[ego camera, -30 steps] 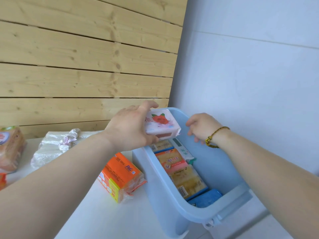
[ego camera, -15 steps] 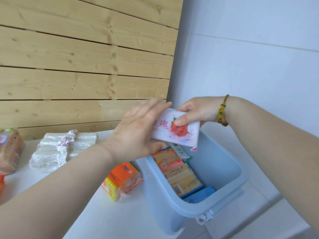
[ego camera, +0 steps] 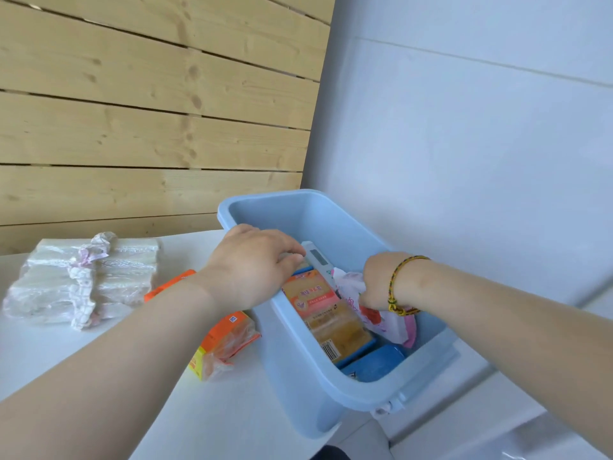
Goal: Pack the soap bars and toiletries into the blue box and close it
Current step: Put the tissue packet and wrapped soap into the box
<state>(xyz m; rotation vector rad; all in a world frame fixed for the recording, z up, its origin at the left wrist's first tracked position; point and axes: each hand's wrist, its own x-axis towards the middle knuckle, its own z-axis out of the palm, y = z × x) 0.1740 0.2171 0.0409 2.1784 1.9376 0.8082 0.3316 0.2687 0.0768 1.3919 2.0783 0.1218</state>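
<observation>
The light blue box (ego camera: 298, 370) stands open at the table's right edge. Inside lie yellow-orange soap packs (ego camera: 326, 310), a white-green tube (ego camera: 318, 260) and a dark blue item (ego camera: 378, 361). My right hand (ego camera: 378, 282) is down inside the box, gripping the white and pink rose-printed packet (ego camera: 388, 322) against the right wall. My left hand (ego camera: 252, 267) rests over the box's left rim, fingers curled onto the soap packs near the tube. An orange soap pack (ego camera: 220, 341) lies on the table just left of the box, partly hidden by my left forearm.
A clear plastic bundle of white items tied with a patterned strip (ego camera: 83, 280) lies at the table's back left. A wooden slat wall stands behind, a white wall to the right. The box overhangs the white table's (ego camera: 205, 416) right edge.
The rose packet went from above the box, held by both hands, down into the box in my right hand. My left hand let go and dropped onto the box's left rim.
</observation>
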